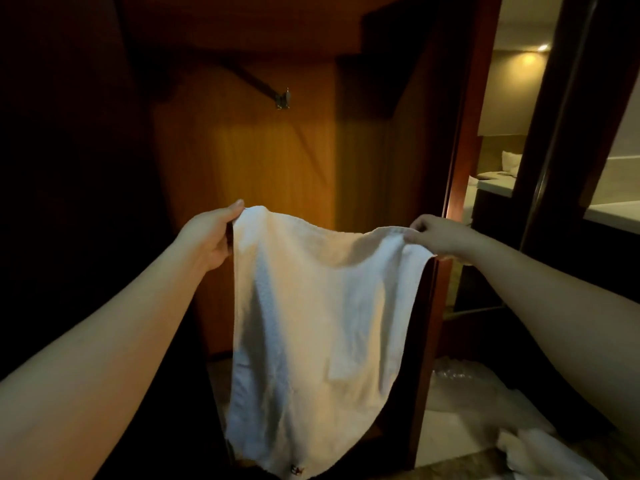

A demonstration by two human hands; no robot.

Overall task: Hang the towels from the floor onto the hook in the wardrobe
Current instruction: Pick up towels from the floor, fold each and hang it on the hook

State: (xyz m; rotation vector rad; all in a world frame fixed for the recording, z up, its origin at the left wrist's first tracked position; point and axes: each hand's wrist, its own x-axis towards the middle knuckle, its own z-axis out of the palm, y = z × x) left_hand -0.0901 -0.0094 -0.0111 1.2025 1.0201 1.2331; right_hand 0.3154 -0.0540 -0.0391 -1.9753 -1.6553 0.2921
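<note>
A white towel (pixel 318 323) hangs spread out in front of me, held by its top edge. My left hand (pixel 211 233) pinches its upper left corner between thumb and fingers. My right hand (pixel 433 233) pinches the upper right corner. A small metal hook (pixel 284 98) sits on the wooden back wall of the open wardrobe, above the towel and well beyond both hands. More white towels (pixel 540 452) lie crumpled on the floor at the lower right.
The wardrobe's dark left side (pixel 69 168) and its wooden right door edge (pixel 460 150) frame the opening. Crinkled clear plastic (pixel 457 379) lies on the floor by the door. A lit room with a bed (pixel 498 174) shows at the right.
</note>
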